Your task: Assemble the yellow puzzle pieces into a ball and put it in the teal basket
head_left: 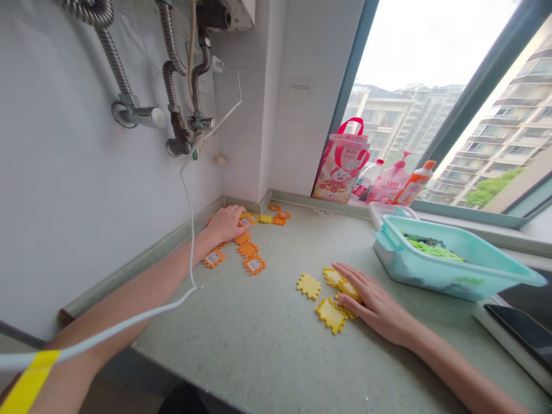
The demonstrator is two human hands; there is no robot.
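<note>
A pale speckled tabletop (267,339) runs into a white-walled corner under a wide window, and a person's two bare arms reach across it. Just beyond the right hand's fingertips sits a turquoise plastic bin (452,270), tilted slightly, with green pieces heaped inside. Farther back on the sill, well beyond those fingers, stand a pink gift bag (340,169) and a row of detergent bottles (394,184). A white cable (190,230) hangs from the wall pipes and crosses over the left forearm.

The right hand (375,302) lies flat, palm down, its fingers (351,279) together and pressed onto a cluster of yellow puzzle tiles (331,313); one tile shows under the fingertips, another touches the thumb side, and a third yellow tile (309,286) lies just left of them, apart.

The left hand (226,223) rests in the corner, fingers curled down over orange puzzle tiles (248,250); whether it grips one cannot be told. More orange tiles trail from under those fingers toward the wall and toward the person, two of them bearing small white labels (254,265).
</note>
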